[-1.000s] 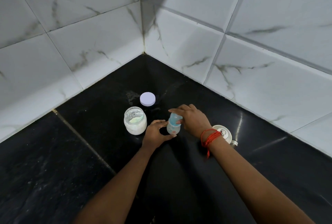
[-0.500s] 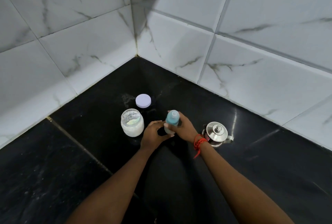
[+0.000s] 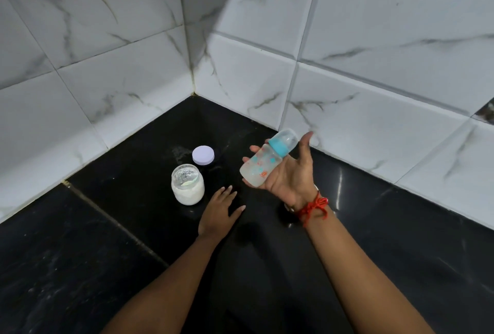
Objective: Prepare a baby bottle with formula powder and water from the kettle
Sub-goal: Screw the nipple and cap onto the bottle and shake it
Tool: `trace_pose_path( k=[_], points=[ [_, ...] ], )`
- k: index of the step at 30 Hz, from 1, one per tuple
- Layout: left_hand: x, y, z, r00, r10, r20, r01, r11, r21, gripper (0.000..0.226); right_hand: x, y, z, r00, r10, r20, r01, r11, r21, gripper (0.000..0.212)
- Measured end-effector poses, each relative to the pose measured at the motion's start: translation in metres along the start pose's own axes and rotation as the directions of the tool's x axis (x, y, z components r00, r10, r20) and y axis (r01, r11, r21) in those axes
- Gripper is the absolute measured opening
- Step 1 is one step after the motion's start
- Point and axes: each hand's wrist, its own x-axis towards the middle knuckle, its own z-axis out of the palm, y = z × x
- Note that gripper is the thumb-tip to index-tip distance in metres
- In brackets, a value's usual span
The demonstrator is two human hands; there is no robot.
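The baby bottle (image 3: pixel 263 162), clear with a teal collar, a clear cap and cloudy white liquid inside, lies tilted in my right hand (image 3: pixel 290 173), which is raised palm up above the counter. My left hand (image 3: pixel 220 210) hovers flat just over the black counter, fingers spread, holding nothing. The glass jar of white formula powder (image 3: pixel 187 183) stands open left of my left hand. Its lilac lid (image 3: pixel 203 155) lies behind it. The kettle is almost fully hidden behind my right wrist.
The black stone counter (image 3: pixel 107 253) meets white marble-patterned wall tiles (image 3: pixel 347 119) in a corner behind the jar. A red thread is tied around my right wrist (image 3: pixel 312 208).
My right hand has lifted the bottle off the counter and turned it on its side. My left hand has let go of it and dropped to the counter. The view has shifted, hiding the kettle.
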Motion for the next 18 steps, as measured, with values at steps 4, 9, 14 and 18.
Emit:
trace_pose_path(
  k=[4, 9, 14, 18],
  points=[
    [-0.006, 0.0, 0.003, 0.999, -0.028, -0.022, 0.028, 0.999, 0.03, 0.062, -0.015, -0.012, 0.019, 0.998, -0.056, -0.029, 0.056, 0.998, -0.006, 0.078],
    [-0.003, 0.0, 0.005, 0.998, -0.021, -0.06, 0.025, 0.998, 0.063, 0.061, -0.029, -0.015, 0.03, 0.979, -0.138, -0.15, 0.099, 0.964, -0.246, 0.062],
    [-0.005, -0.001, 0.006, 0.998, -0.015, -0.062, 0.019, 0.998, 0.06, 0.062, -0.04, -0.072, 0.049, 0.937, -0.347, 0.027, 0.348, 0.931, -0.112, 0.059],
    [-0.003, -0.003, 0.008, 0.997, -0.023, -0.072, 0.028, 0.997, 0.076, 0.061, -0.048, -0.046, 0.027, 0.916, -0.371, -0.154, 0.317, 0.903, -0.289, 0.038]
  ],
)
